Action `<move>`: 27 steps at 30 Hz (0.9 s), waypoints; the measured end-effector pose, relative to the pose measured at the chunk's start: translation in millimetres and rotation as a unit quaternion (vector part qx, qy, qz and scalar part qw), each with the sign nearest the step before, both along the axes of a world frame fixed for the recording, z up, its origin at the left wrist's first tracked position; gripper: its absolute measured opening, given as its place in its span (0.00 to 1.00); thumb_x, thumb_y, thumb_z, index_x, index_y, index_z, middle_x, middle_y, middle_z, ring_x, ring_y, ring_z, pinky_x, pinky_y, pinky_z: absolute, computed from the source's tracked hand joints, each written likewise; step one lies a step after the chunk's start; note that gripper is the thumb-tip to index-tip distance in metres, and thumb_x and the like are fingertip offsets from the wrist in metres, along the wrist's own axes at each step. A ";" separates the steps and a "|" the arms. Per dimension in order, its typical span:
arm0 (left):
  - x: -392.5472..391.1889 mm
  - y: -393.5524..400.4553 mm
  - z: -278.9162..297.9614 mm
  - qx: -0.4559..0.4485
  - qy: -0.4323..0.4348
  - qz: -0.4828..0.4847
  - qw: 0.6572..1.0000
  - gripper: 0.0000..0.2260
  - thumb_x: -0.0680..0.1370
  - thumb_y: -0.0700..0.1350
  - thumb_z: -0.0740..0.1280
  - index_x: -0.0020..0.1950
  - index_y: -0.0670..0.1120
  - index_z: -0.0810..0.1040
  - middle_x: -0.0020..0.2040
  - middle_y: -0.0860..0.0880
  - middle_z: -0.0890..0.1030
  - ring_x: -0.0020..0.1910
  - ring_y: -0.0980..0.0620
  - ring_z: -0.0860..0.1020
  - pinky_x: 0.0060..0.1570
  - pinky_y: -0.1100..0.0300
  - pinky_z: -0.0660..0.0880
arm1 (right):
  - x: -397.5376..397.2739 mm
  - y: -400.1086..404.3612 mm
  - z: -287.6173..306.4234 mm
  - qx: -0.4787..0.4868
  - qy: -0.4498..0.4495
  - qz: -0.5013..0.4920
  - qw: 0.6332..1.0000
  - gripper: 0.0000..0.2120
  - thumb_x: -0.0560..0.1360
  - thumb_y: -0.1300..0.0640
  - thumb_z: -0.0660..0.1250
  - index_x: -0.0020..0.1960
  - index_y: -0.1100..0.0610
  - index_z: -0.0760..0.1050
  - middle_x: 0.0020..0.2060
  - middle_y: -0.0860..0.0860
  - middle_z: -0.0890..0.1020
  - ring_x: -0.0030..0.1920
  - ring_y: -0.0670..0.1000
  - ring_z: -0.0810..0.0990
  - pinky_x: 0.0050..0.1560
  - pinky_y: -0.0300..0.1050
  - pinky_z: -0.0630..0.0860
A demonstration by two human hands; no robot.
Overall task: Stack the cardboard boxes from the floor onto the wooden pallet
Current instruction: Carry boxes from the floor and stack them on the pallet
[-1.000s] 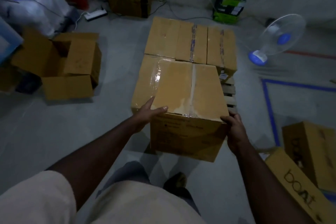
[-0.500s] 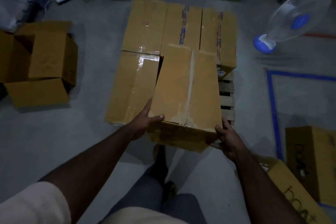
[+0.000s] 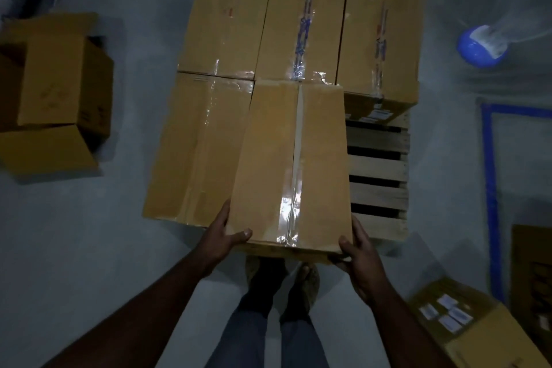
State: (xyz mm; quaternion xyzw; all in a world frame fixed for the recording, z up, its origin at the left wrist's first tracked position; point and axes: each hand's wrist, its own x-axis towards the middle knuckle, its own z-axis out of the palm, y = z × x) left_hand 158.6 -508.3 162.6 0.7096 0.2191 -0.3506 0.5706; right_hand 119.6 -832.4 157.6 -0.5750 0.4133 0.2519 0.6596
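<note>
I hold a taped cardboard box (image 3: 291,164) over the near middle of the wooden pallet (image 3: 378,164). My left hand (image 3: 222,237) grips its near left corner, thumb on top. My right hand (image 3: 357,251) grips its near right corner. Three taped boxes (image 3: 301,21) stand side by side along the pallet's far half. Another box (image 3: 197,146) lies on the near left, right beside the held one. Bare slats show to the right of the held box.
An open cardboard box (image 3: 53,89) sits on the floor at the left. More boxes (image 3: 475,329) lie at the lower right. A blue and white fan (image 3: 490,42) stands at the right, beside blue floor tape (image 3: 490,188). My feet (image 3: 280,278) stand at the pallet's near edge.
The box has moved forward and down over the pallet and now lies straight beside the near left box. My view has tilted down and closer.
</note>
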 end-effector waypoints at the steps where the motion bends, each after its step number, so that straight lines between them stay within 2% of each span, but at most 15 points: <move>1: 0.2 0.0 -15.2 0.009 -0.003 0.001 1.000 0.41 0.73 0.48 0.79 0.78 0.66 0.59 0.72 0.61 0.73 0.70 0.57 0.73 0.72 0.50 0.70 | -0.4 -0.4 -18.8 0.003 -0.001 -0.001 1.000 0.29 0.83 0.66 0.61 0.78 0.40 0.65 0.70 0.47 0.78 0.65 0.57 0.79 0.63 0.63 0.78; 3: 2.3 2.2 -49.6 0.052 -0.014 -0.018 0.998 0.45 0.71 0.57 0.79 0.79 0.67 0.55 0.78 0.57 0.65 0.77 0.50 0.65 0.76 0.43 0.64 | 0.3 -0.3 -55.7 0.011 -0.002 0.002 1.000 0.30 0.84 0.66 0.61 0.78 0.40 0.65 0.70 0.47 0.78 0.66 0.56 0.79 0.65 0.62 0.77; 5: 3.2 6.4 -76.7 0.121 -0.008 -0.054 0.991 0.48 0.71 0.60 0.77 0.81 0.65 0.48 0.84 0.56 0.49 0.82 0.48 0.46 0.79 0.39 0.51 | -0.3 1.7 -84.8 0.015 -0.004 0.009 1.000 0.30 0.84 0.67 0.60 0.78 0.40 0.65 0.70 0.47 0.78 0.66 0.55 0.79 0.66 0.60 0.76; 6: 3.1 7.8 -87.5 0.151 0.001 -0.070 0.986 0.49 0.72 0.60 0.76 0.82 0.64 0.45 0.83 0.56 0.41 0.82 0.49 0.39 0.79 0.39 0.46 | -1.6 4.1 -96.7 0.016 -0.003 0.012 1.000 0.30 0.84 0.67 0.60 0.78 0.40 0.65 0.70 0.46 0.78 0.67 0.54 0.79 0.66 0.59 0.76; 8: 1.9 9.9 -113.1 0.198 0.004 -0.096 0.975 0.50 0.73 0.59 0.76 0.82 0.62 0.43 0.81 0.54 0.33 0.80 0.48 0.32 0.78 0.39 0.41 | -7.3 8.2 -125.2 0.012 -0.004 0.021 1.000 0.31 0.84 0.67 0.60 0.79 0.41 0.64 0.71 0.45 0.77 0.68 0.53 0.79 0.65 0.56 0.77; 10: 0.9 13.3 -133.8 0.229 -0.004 -0.116 0.966 0.52 0.71 0.62 0.76 0.82 0.61 0.42 0.81 0.52 0.32 0.79 0.46 0.32 0.78 0.38 0.40 | -11.9 13.2 -147.8 0.007 -0.012 0.036 0.999 0.31 0.83 0.67 0.61 0.80 0.41 0.62 0.72 0.45 0.77 0.69 0.53 0.78 0.65 0.54 0.77; 12: -1.0 17.6 -151.3 0.250 -0.012 -0.136 0.959 0.53 0.68 0.65 0.74 0.82 0.61 0.42 0.81 0.49 0.32 0.80 0.44 0.33 0.77 0.37 0.40 | -14.6 16.4 -163.1 0.007 -0.026 0.051 0.998 0.33 0.82 0.65 0.63 0.81 0.42 0.60 0.73 0.44 0.75 0.72 0.53 0.75 0.70 0.59 0.73; 15: 0.9 24.3 -172.7 0.270 -0.026 -0.170 0.947 0.51 0.72 0.61 0.75 0.83 0.58 0.43 0.82 0.48 0.32 0.80 0.42 0.33 0.75 0.35 0.39 | -15.3 17.6 -182.8 0.003 -0.047 0.072 0.996 0.35 0.78 0.58 0.65 0.82 0.43 0.58 0.76 0.46 0.71 0.74 0.51 0.72 0.75 0.64 0.68; 17: 1.9 29.2 -186.7 0.309 -0.047 -0.207 0.927 0.51 0.72 0.61 0.75 0.83 0.55 0.45 0.82 0.46 0.33 0.80 0.40 0.34 0.75 0.34 0.40 | -12.6 19.4 -191.6 -0.013 -0.052 0.086 0.995 0.36 0.79 0.58 0.65 0.82 0.42 0.56 0.77 0.47 0.70 0.74 0.51 0.72 0.75 0.64 0.68; 18: 0.7 31.4 -193.2 0.332 -0.062 -0.226 0.914 0.51 0.71 0.62 0.76 0.84 0.53 0.47 0.82 0.45 0.34 0.81 0.39 0.36 0.75 0.35 0.41 | -11.3 21.1 -195.0 -0.026 -0.051 0.097 0.994 0.36 0.81 0.59 0.65 0.82 0.41 0.55 0.77 0.47 0.70 0.74 0.51 0.72 0.75 0.60 0.70; 20: -4.8 33.9 -202.6 0.367 -0.112 -0.271 0.883 0.54 0.67 0.64 0.77 0.83 0.49 0.50 0.82 0.39 0.38 0.81 0.37 0.39 0.76 0.37 0.44 | -10.2 24.3 -201.6 -0.044 -0.062 0.135 0.988 0.40 0.81 0.59 0.69 0.83 0.41 0.50 0.76 0.46 0.69 0.72 0.49 0.72 0.70 0.41 0.74; 21: -8.9 33.5 -205.8 0.379 -0.132 -0.292 0.868 0.56 0.66 0.64 0.79 0.83 0.47 0.51 0.82 0.36 0.40 0.81 0.35 0.41 0.76 0.37 0.46 | -9.9 26.2 -203.3 -0.050 -0.068 0.162 0.983 0.45 0.79 0.58 0.72 0.83 0.40 0.47 0.76 0.44 0.68 0.71 0.48 0.72 0.65 0.35 0.74; 22: -12.1 32.5 -208.7 0.392 -0.143 -0.305 0.856 0.57 0.65 0.62 0.80 0.83 0.46 0.52 0.81 0.34 0.42 0.80 0.33 0.43 0.76 0.36 0.49 | -9.4 27.8 -204.6 -0.056 -0.071 0.187 0.978 0.50 0.76 0.56 0.76 0.83 0.38 0.44 0.76 0.42 0.66 0.71 0.47 0.71 0.64 0.36 0.73; 25: -17.0 28.9 -214.4 0.427 -0.152 -0.317 0.833 0.52 0.67 0.54 0.82 0.82 0.44 0.55 0.80 0.30 0.49 0.79 0.28 0.51 0.71 0.34 0.65 | -10.0 26.9 -210.5 -0.085 -0.090 0.244 0.962 0.59 0.72 0.53 0.80 0.79 0.33 0.35 0.79 0.41 0.58 0.75 0.46 0.66 0.72 0.47 0.69; 27: -16.1 30.0 -215.2 0.438 -0.163 -0.324 0.823 0.50 0.68 0.53 0.81 0.82 0.43 0.57 0.79 0.29 0.54 0.77 0.26 0.56 0.67 0.35 0.69 | -8.8 24.9 -212.3 -0.101 -0.103 0.273 0.951 0.61 0.71 0.53 0.80 0.76 0.32 0.31 0.79 0.39 0.53 0.76 0.43 0.62 0.73 0.46 0.67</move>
